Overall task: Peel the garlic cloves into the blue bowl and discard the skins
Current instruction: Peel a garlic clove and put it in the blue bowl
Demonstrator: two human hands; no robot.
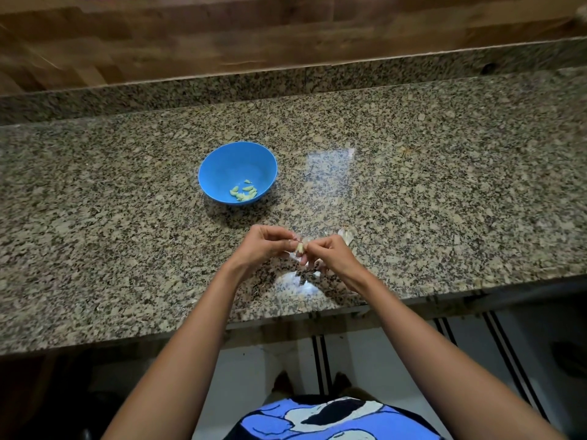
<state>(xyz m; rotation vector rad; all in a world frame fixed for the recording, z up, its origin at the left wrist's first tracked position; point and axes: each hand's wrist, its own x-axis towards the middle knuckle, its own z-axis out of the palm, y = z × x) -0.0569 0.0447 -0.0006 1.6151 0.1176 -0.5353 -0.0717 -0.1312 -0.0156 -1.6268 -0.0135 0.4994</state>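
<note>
My left hand (270,246) and right hand (330,255) both pinch clove (300,248), near bowl (235,163). Clove likely light, firm, slippery; skin papery; hold by ends.

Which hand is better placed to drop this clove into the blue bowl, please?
Probably the left. The left hand pinches the clove on the side nearer the blue bowl; the right hand, also pinching it, lies farther away and would have to reach across.

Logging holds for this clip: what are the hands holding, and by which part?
A garlic clove, pinched at its left side by the left hand and at its right side by the right hand.
</note>
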